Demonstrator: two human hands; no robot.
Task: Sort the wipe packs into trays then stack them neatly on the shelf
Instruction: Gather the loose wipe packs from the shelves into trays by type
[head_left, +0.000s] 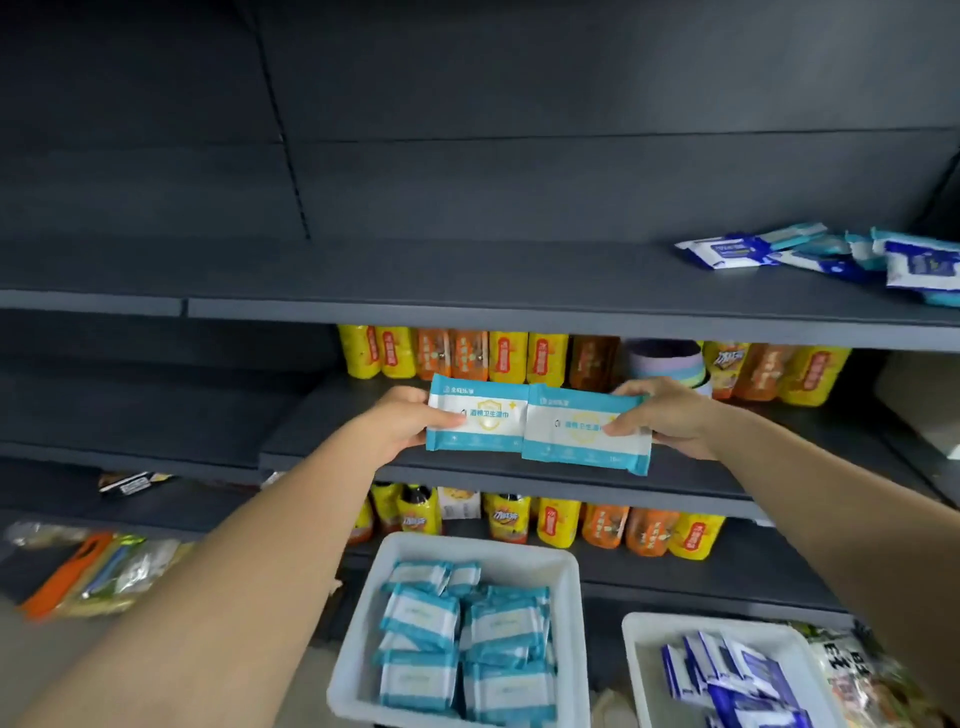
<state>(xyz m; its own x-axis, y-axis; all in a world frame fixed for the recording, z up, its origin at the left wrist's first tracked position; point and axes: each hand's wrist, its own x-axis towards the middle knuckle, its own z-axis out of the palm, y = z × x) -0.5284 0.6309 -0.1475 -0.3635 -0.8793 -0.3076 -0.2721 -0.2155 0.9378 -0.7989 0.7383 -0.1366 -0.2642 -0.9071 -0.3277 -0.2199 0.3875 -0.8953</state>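
The left hand (402, 421) pinches one teal pack (475, 421) by its left end; the right hand (660, 418) pinches a second pack (576, 441) by its right end. The packs overlap, raised before the middle shelf (332, 441), above a tray (563, 571) of teal packs.

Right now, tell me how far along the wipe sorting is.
Done: teal packs fill one white tray and dark blue packs sit in a second tray. In hand: the left hand and right hand each hold a teal pack, side by side. Left: the loose pile on the upper shelf is unsorted, and nothing is stacked neatly.
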